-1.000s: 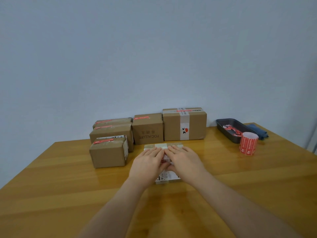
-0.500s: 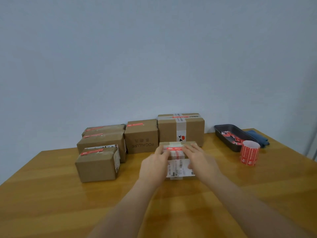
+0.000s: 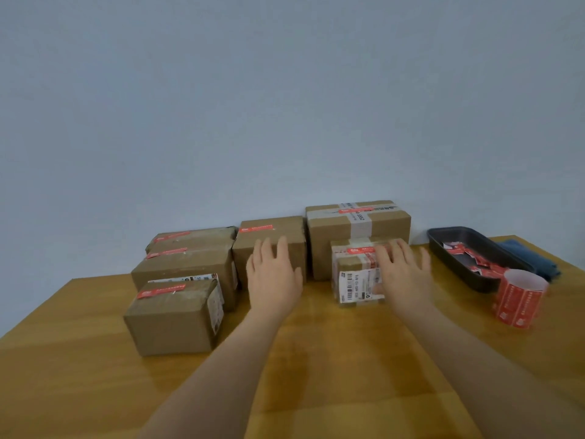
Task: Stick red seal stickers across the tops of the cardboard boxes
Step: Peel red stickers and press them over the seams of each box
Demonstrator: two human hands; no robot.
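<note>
The right hand [image 3: 401, 270] is resting flat-fingered on the small cardboard box [image 3: 356, 274]; the left hand [image 3: 274, 274] is hovering, fingers spread. The box is likely light and rigid: grip opposite sides.

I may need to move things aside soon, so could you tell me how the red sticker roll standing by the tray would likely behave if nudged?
The sticker roll stands on end and looks hollow, so it is probably light and may tip easily. Once on its side it would likely roll across the smooth table.
</note>
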